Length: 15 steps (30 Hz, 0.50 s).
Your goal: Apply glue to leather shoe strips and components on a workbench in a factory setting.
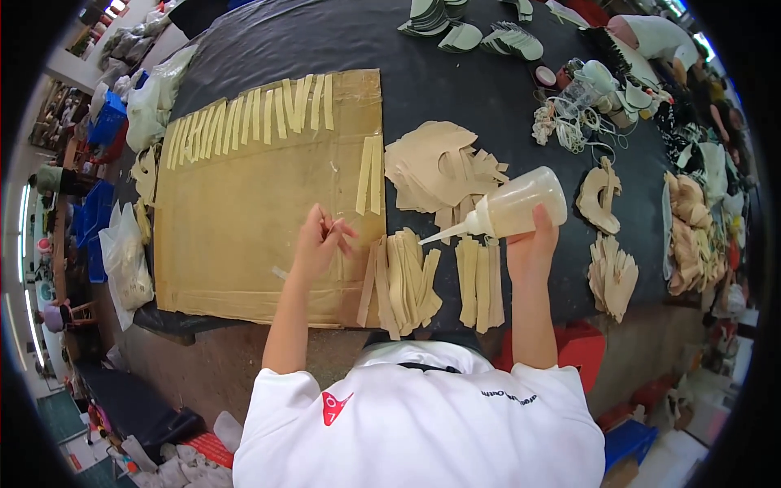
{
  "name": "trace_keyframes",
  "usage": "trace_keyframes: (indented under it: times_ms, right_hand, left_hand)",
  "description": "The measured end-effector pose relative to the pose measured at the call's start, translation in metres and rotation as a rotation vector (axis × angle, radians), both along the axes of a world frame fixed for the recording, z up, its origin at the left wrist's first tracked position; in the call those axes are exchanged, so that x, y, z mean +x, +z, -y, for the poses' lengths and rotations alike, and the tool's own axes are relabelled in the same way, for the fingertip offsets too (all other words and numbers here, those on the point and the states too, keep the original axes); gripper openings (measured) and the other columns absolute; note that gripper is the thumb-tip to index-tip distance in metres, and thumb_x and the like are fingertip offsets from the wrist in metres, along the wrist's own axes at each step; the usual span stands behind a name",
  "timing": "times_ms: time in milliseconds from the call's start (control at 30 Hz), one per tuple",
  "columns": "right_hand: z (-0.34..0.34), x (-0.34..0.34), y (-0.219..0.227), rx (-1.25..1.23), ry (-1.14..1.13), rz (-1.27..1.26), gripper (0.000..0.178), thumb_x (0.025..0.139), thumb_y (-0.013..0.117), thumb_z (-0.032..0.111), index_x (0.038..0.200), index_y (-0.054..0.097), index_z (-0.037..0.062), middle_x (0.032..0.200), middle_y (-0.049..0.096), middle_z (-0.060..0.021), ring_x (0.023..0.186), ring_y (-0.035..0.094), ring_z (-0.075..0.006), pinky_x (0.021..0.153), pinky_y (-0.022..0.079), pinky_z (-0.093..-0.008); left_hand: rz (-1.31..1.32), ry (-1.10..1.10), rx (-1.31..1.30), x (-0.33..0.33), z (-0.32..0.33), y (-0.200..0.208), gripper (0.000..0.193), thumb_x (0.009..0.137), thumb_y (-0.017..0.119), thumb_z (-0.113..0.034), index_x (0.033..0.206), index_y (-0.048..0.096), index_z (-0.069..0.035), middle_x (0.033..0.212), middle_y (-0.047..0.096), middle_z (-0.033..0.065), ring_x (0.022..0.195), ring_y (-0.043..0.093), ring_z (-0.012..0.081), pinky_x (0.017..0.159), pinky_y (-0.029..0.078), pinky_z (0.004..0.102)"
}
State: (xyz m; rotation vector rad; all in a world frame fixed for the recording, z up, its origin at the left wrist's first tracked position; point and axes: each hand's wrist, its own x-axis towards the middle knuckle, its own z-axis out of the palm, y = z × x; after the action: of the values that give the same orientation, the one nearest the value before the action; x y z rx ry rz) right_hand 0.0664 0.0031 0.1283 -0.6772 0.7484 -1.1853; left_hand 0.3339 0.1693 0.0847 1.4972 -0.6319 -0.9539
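My right hand (533,244) grips a translucent squeeze bottle (525,202) with a long pointed nozzle. The bottle is tilted, its tip down to the left above a bundle of beige strips (404,281). Over the flattened cardboard sheet (244,220), my left hand (324,237) has its fingers curled together; what they pinch, if anything, is too small to make out. A row of pale yellow strips (267,115) lies along the cardboard's far edge, and two more strips (370,175) lie at its right side.
Beside the first bundle lies a second strip bundle (478,281). Beyond it is a pile of beige cut pieces (435,163). More beige pieces (612,276) sit at the right on the black table cover (561,285). Tangled cords (573,126) and plastic bags (126,260) flank the work area.
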Motion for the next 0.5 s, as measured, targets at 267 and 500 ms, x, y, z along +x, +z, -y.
trace_keyframes:
  times_ms: [267,500]
  right_hand:
    - [-0.037,0.024,0.019,0.006,0.062,0.102,0.052,0.081,0.065,0.027,0.122,0.041,0.0032,0.115,0.052,-0.0089,0.108,0.052,-0.023,0.091,0.046,-0.0391]
    - [-0.034,0.004,0.053,-0.088,-0.016,-0.035,0.058,0.08,0.066,0.032,0.124,0.039,0.0055,0.116,0.051,-0.0074,0.109,0.052,-0.0219,0.092,0.046,-0.039]
  left_hand:
    - [-0.608,-0.076,-0.116,-0.027,-0.028,0.013,0.006,0.082,0.042,-0.002,0.087,0.045,-0.005,0.061,0.041,-0.0003,0.053,0.035,0.0073,0.047,0.029,0.021]
    - [-0.36,-0.128,-0.023,-0.056,-0.02,0.064,0.03,0.086,0.039,-0.004,0.111,0.055,0.004,0.07,0.045,-0.0021,0.066,0.042,0.0051,0.058,0.034,0.0189]
